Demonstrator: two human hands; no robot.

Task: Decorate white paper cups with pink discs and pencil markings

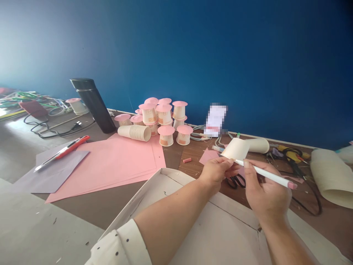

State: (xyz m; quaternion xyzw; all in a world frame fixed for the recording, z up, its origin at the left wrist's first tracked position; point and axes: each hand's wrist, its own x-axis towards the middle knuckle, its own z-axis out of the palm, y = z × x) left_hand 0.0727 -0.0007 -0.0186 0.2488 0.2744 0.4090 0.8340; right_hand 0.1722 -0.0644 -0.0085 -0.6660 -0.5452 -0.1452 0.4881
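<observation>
Black flask stands far left of the white box and behind it. A red knife lies on lilac paper left of the box, and the pink sheets run up to its left rim. Behind the box, a sleeve of plain cups lies on its side beside a cluster of pink-roofed cup houses.

Above the box's far rim, the left hand pinches a paper cup by its lower edge, tilted, in the air. The right hand is closed in a writing grip on a white pen, whose tip meets the cup's wall by the left thumb. Marking the cup looks to be the step in hand. A line on that curved wall calls for a still cup and light pressure. Scissors lie just past the box, under the hands.
</observation>
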